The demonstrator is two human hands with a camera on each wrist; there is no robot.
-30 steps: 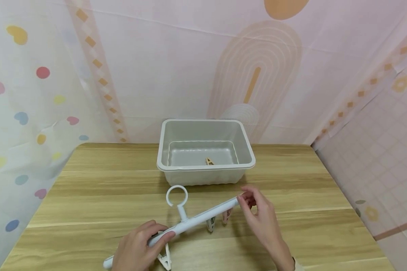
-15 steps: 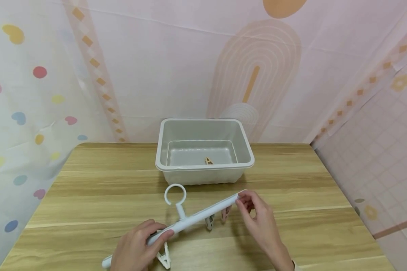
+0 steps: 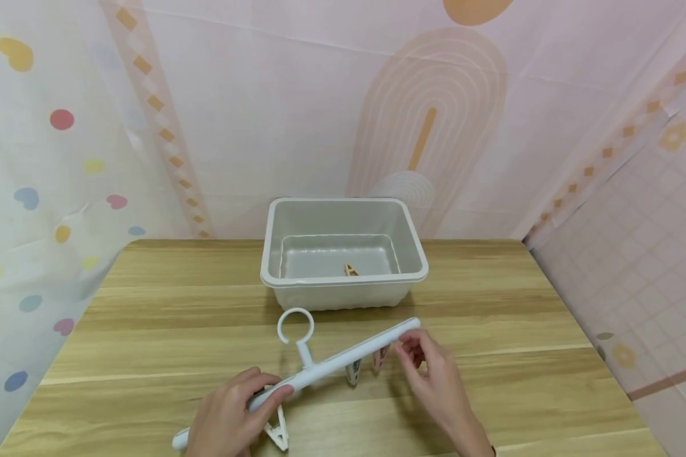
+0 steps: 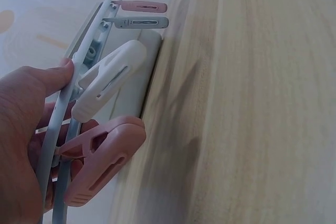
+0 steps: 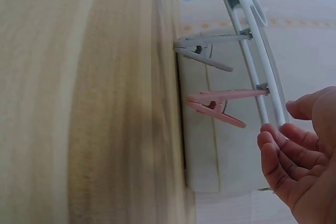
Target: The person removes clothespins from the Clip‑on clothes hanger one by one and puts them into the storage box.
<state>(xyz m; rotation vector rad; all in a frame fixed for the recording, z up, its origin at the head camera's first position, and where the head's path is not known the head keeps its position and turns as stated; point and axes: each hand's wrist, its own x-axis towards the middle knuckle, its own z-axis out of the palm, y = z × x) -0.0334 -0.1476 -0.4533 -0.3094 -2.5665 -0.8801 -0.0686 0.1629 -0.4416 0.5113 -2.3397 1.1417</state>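
My left hand (image 3: 228, 412) grips the left half of a pale blue clip hanger (image 3: 349, 357), thumb over the bar. The hanger slants up to the right, with its round hook on the far side. Below the bar, the left wrist view has a pink clip (image 4: 107, 161) and a white clip (image 4: 118, 74) close to this hand. Farther along hang a grey-green clip (image 4: 139, 22) and another pink clip (image 4: 144, 7). Just under the bar's right end is my right hand (image 3: 437, 377), fingers loosely bent, thumb apart from them, fingertips right at the bar in the right wrist view.
Behind the hanger, a light grey plastic bin (image 3: 343, 297) stands on the wooden table (image 3: 520, 330). One tan clip (image 3: 351, 270) lies inside it. A patterned cloth (image 3: 251, 127) hangs along the table's back edge.
My right hand has let go of the hanger's right end and drawn slightly down, uncovering the bar's tip. The left hand keeps its hold, and the hanger stays nearly still.
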